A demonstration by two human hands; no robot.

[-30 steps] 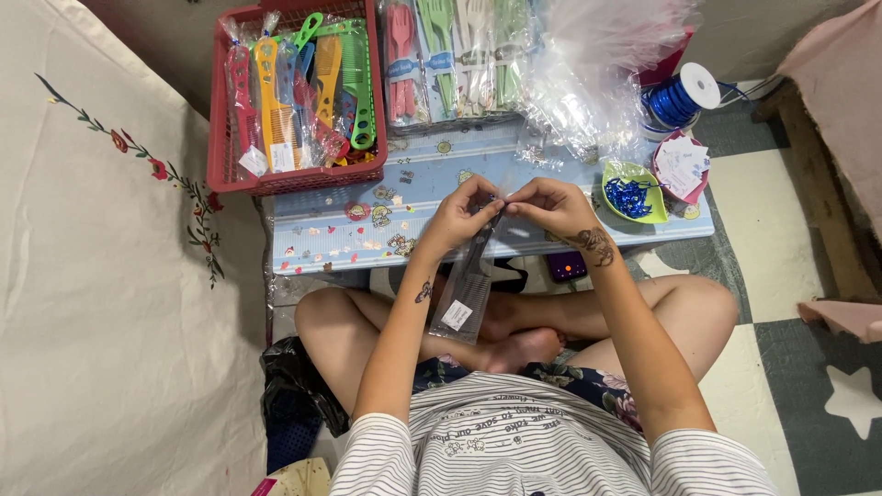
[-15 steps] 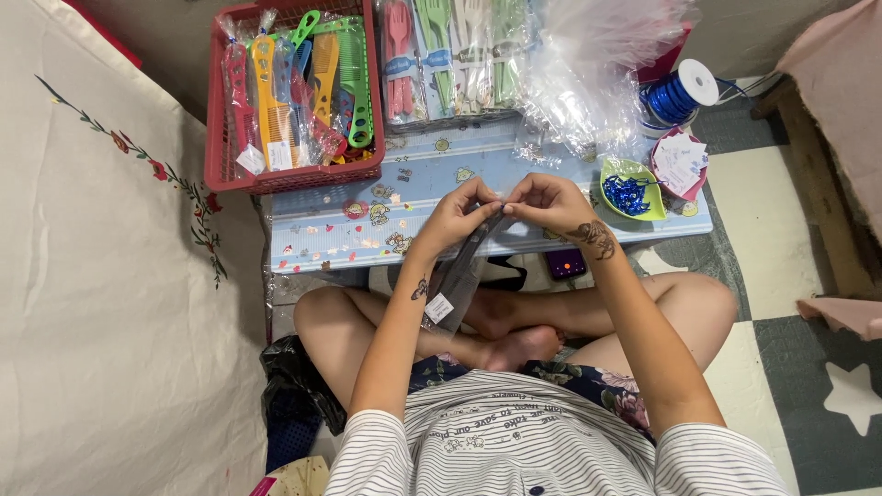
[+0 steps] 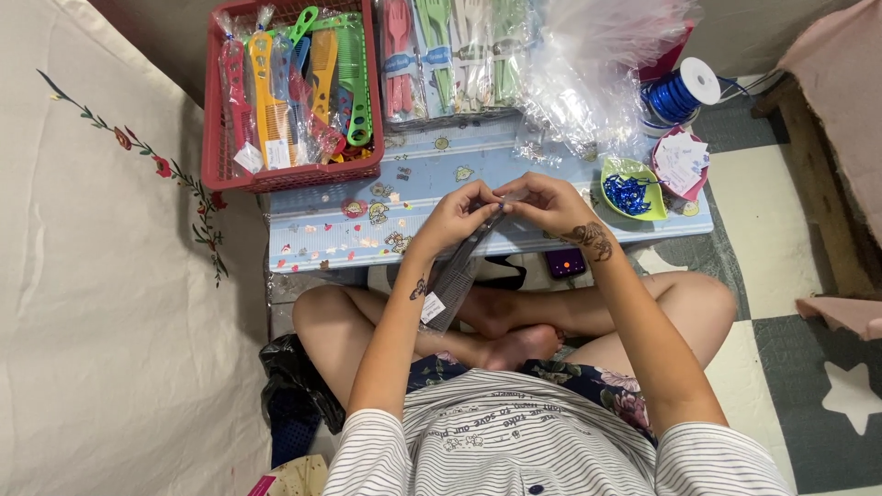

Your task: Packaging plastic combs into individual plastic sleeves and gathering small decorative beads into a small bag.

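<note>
- A cream cloth [image 3: 101, 303] embroidered with a trailing flower stem covers the whole left side of the scene, beside a person seated cross-legged on a checkered floor [image 3: 781, 303].
- A low table [image 3: 367, 230] with a pale blue patterned top stands just in front of the person's knees.
- A red plastic basket [image 3: 220, 138] sits at the table's far left corner, packed with bagged combs [image 3: 312, 83] in yellow, orange, green and pink.
- A heap of clear plastic bags [image 3: 588, 83] lies at the far right of the table, next to bundled pastel utensils [image 3: 450, 55].
- A dark comb in a clear sleeve [image 3: 459, 271] hangs tilted from both hands over the table's near edge, its lower end, with a small white label, reaching down toward the lap.
- The left hand [image 3: 455, 220] pinches the sleeve's top end, thumb and fingers closed tight on it.
- The right hand [image 3: 547, 204], tattooed at the wrist, meets it at the same top end, fingertips closed on the plastic, the two hands touching.
- A spool of blue ribbon [image 3: 675, 92] rests at the table's right end.
- A green leaf-shaped dish [image 3: 648, 197] of blue pieces sits just right of the right hand, near a stack of small white tags [image 3: 680, 161].
- A phone [image 3: 565, 264] with a lit screen lies below the table edge, by the right forearm.
</note>
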